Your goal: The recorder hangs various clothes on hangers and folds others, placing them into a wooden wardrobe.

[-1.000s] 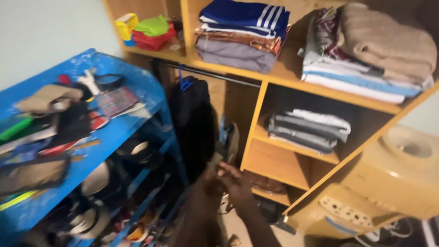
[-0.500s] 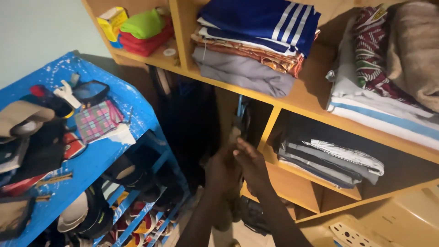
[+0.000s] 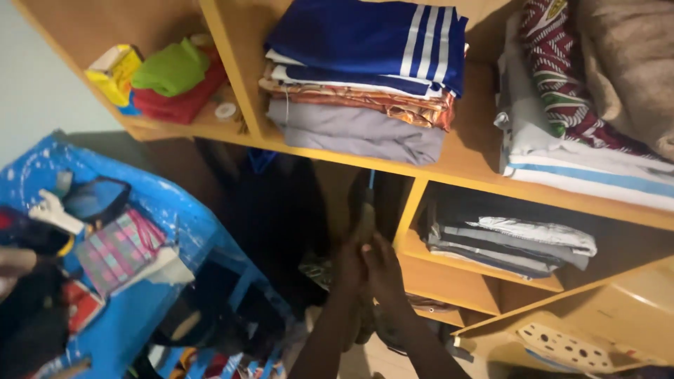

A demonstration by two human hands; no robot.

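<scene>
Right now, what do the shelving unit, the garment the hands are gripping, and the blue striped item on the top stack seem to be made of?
Shelving unit: yellowish wood or laminate board, smooth and matte, with flat square edges. Garment held by both hands: soft brownish fabric, too shadowed to say more. Blue striped item: smooth cloth, possibly synthetic sportswear, neatly folded.

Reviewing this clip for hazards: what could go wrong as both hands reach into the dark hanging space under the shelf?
The left hand and right hand work close together in deep shadow, so the grip on the hanging garment may be poor. An elbow could also knock the cluttered blue rack nearby.
</scene>
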